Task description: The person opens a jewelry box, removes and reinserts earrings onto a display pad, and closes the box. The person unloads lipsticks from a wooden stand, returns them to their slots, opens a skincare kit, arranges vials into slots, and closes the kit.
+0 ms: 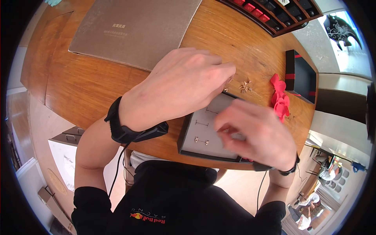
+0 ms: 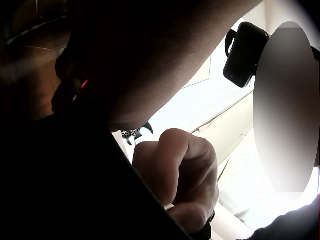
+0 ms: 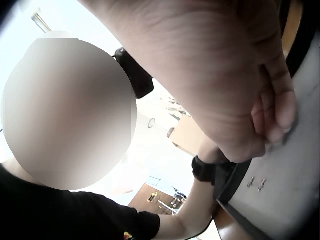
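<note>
My left hand (image 1: 188, 78) reaches over the table from the left, fingers bent down and fingertips close to a few small gold pieces (image 1: 226, 90). A tiny gold glint shows right at those fingertips. My right hand (image 1: 256, 133), blurred, is over the shallow dark box (image 1: 181, 145) with its fingers curled; I cannot tell what it holds. In the right wrist view, its fingertips (image 3: 285, 112) are close over the grey pad (image 3: 295, 170). Two small gold star-like studs (image 1: 201, 140) sit in that pad, below thin line marks (image 1: 201, 123). Another loose heap of gold pieces (image 1: 246, 86) lies beyond the box.
A large brown book-like folder (image 1: 133, 31) lies at the back left. Red petal-like pieces (image 1: 279, 98) lie right of the box, beside an open black box with red trim (image 1: 301, 74). A compartmented rack (image 1: 270, 15) stands at the back. People (image 1: 309, 199) appear farther right.
</note>
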